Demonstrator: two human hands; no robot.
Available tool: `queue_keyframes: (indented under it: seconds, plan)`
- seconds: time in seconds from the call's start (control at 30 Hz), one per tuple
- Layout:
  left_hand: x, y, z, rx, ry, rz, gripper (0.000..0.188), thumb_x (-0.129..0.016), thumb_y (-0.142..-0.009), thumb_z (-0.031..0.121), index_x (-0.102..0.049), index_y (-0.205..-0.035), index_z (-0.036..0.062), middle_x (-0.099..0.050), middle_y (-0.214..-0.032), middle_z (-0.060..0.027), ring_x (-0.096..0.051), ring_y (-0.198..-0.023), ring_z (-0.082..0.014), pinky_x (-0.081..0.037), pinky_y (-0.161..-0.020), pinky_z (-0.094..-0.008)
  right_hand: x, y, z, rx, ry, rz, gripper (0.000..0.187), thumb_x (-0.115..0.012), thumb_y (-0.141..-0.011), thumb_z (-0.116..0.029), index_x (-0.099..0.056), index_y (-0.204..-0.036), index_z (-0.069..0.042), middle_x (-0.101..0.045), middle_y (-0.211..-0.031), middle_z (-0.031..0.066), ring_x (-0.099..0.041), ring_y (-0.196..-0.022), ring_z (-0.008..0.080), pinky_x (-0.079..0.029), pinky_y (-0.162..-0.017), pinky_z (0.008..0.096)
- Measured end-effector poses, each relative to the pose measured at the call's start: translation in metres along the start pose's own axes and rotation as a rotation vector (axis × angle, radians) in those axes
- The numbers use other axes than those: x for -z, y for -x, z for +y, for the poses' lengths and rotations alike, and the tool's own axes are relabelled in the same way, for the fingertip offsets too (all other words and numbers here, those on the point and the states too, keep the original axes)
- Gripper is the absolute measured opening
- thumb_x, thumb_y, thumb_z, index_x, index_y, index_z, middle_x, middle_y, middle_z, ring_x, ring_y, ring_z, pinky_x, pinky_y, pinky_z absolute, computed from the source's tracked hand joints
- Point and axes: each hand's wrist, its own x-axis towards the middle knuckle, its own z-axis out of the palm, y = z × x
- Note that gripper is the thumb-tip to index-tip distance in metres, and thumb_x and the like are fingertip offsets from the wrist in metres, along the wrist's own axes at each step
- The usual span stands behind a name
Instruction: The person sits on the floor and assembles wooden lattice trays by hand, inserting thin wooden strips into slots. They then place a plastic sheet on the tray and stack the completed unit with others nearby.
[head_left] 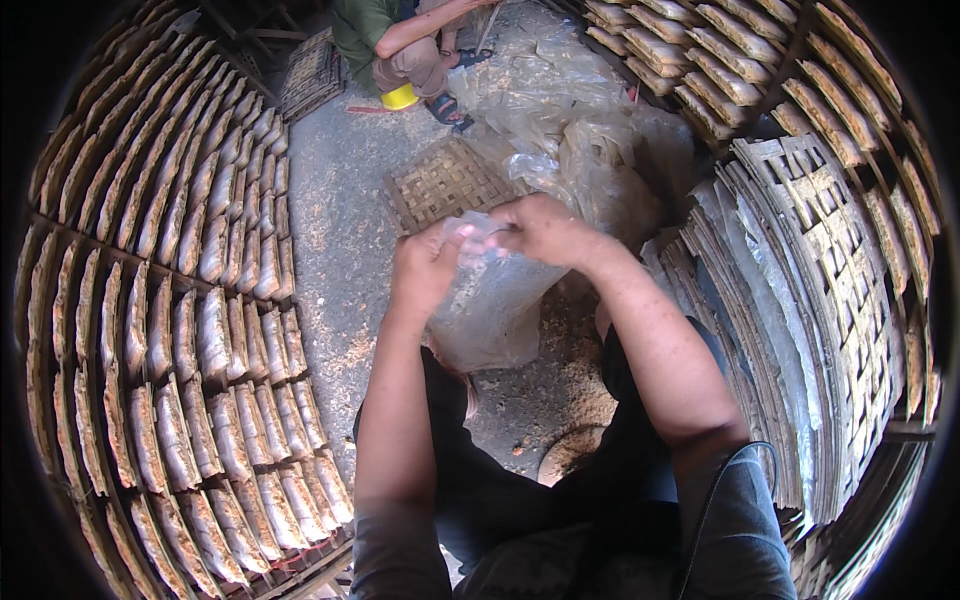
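Observation:
Between my knees hangs a clear plastic sheet (pixel 490 320), its top edge bunched up. My left hand (pixel 425 265) pinches that edge at one side, thumb upward. Close beside it, my right hand (pixel 548 230) grips the same edge with curled fingers. Whether the plastic is a loose sheet or a bag, I cannot tell. Just beyond my hands a woven bamboo tray (pixel 440 180) lies on the floor, partly under a heap of crumpled clear plastic (pixel 600 165).
Racks of stacked trays (pixel 160 300) line the left side, with more tray racks (pixel 700 50) at the upper right. A leaning stack of woven bamboo panels (pixel 830 260) stands by my right arm. Another person (pixel 400 50) sits ahead near a yellow object (pixel 400 97). Crumbs litter the grey floor (pixel 330 230).

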Motion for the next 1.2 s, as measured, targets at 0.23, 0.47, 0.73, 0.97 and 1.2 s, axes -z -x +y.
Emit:
queue_keyframes:
  seconds: [0.23, 0.47, 0.73, 0.97, 1.2]
  plan:
    - [0.015, 0.001, -0.002, 0.071, 0.187, 0.049, 0.025, -0.062, -0.099, 0.024, -0.071, -0.105, 0.0009, -0.076, -0.084, -0.0110, -0.073, -0.076, -0.0141, -0.056, -0.070, -0.0283, 0.022, 0.015, 0.000, -0.051, -0.161, 0.017, 0.030, -0.071, -0.085, -0.024, -0.072, -0.111, -0.009, -0.072, -0.102, 0.0167, -0.069, -0.098, 0.0309, -0.051, -0.087, 0.0395]
    - [0.026, 0.001, 0.001, -0.098, 0.132, 0.195, 0.025, -0.061, -0.100, 0.024, -0.072, -0.101, 0.0010, -0.075, -0.084, -0.0097, -0.072, -0.078, -0.0135, -0.055, -0.071, -0.0268, 0.015, 0.006, 0.019, -0.172, -0.047, -0.165, 0.027, -0.070, -0.090, -0.023, -0.072, -0.110, -0.006, -0.074, -0.092, 0.0158, -0.069, -0.092, 0.0266, -0.051, -0.085, 0.0388]
    - [0.064, -0.002, -0.010, -0.021, -0.099, 0.595, 0.025, -0.064, -0.098, 0.023, -0.072, -0.100, -0.0008, -0.073, -0.082, -0.0107, -0.067, -0.076, -0.0141, -0.052, -0.068, -0.0285, 0.048, 0.029, 0.045, -0.272, 0.119, 0.069, 0.027, -0.072, -0.088, -0.022, -0.072, -0.108, -0.003, -0.071, -0.089, 0.0185, -0.069, -0.083, 0.0281, -0.051, -0.081, 0.0379]
    - [0.045, -0.012, -0.006, -0.377, -0.899, 0.970, 0.060, -0.075, -0.085, 0.026, -0.051, -0.135, 0.0039, -0.060, -0.130, -0.0194, -0.056, -0.122, -0.0345, -0.033, -0.107, -0.0539, 0.047, 0.026, 0.034, -0.100, -0.127, 0.252, 0.017, -0.072, -0.084, -0.010, -0.072, -0.100, -0.003, -0.072, -0.084, 0.0085, -0.065, -0.078, 0.0127, -0.051, -0.077, 0.0303]
    - [-0.023, -0.022, 0.040, 0.063, -0.288, -0.241, 0.047, -0.070, -0.088, 0.024, -0.055, -0.131, 0.0122, -0.069, -0.111, -0.0209, -0.065, -0.108, -0.0391, -0.048, -0.092, -0.0514, 0.025, 0.011, 0.016, 0.076, -0.180, 0.276, 0.025, -0.076, -0.077, -0.013, -0.074, -0.102, -0.012, -0.071, -0.092, 0.0159, -0.070, -0.086, 0.0290, -0.054, -0.077, 0.0368]
